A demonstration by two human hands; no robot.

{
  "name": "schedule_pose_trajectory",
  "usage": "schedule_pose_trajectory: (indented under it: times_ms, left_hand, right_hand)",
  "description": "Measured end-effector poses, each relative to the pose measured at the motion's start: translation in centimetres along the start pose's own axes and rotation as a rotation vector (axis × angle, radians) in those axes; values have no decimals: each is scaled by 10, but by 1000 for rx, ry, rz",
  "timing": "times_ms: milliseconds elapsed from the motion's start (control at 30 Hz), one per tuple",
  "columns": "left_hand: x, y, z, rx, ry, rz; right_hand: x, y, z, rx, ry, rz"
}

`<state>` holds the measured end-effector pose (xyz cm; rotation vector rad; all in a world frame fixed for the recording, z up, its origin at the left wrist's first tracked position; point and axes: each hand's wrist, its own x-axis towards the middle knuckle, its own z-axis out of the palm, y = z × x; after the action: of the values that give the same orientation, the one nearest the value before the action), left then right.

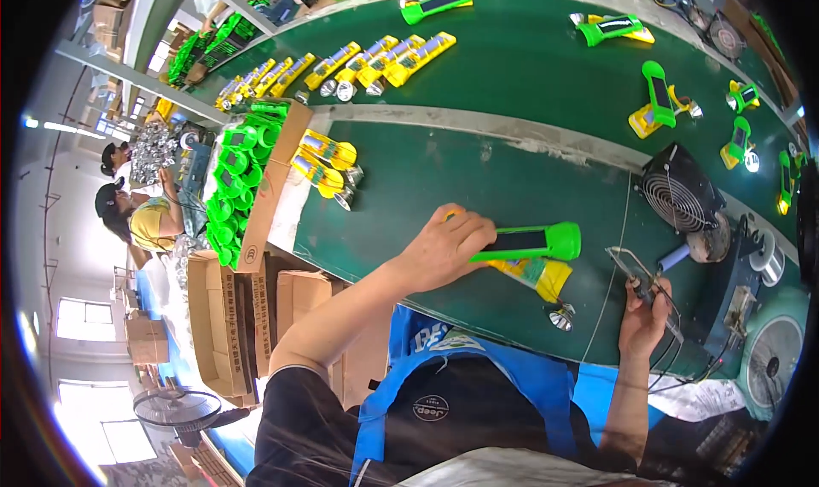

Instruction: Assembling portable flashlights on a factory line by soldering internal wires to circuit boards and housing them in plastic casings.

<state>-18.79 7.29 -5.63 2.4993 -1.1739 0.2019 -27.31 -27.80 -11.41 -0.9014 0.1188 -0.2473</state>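
My left hand is wrapped round one end of a green flashlight housing with a dark panel on its upper face. Beneath the housing lies a yellow flashlight insert, its shiny reflector hanging toward the bench's near edge. Whether my left fingers also touch the insert is hidden. To the right, my right hand grips what looks like a soldering iron, with dark cords trailing below it. The tool stays apart from the flashlight pieces.
A cardboard box of green housings stands left, beside two yellow inserts. Flashlight parts line the green belt beyond. A black fan, a solder spool and a larger fan stand right. Co-workers sit far left.
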Motion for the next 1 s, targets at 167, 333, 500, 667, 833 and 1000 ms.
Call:
schedule_pose_trajectory:
  times_ms: [167, 333, 500, 667, 833, 1000]
  left_hand:
    - [98, -60, 26, -80, 290, -197]
    - [218, -127, 60, 42, 448, -333]
    - [215, -130, 51, 45, 438, -464]
    - [105, -92, -35, 72, 408, -258]
    - [-139, -134, -205, 705, 494, -657]
    - [-284, -180, -290, 1210, 100, -979]
  right_hand:
    - [0, -6, 4, 2, 33, 23]
    - [1, -5, 9, -42, 38, 26]
    - [3, 3, 11, -52, 29, 45]
    - [1, 11, -47, 61, -191, -62]
    - [9, 19, -17, -87, -143, -67]
    - [25, 35, 19, -489, -166, -144]
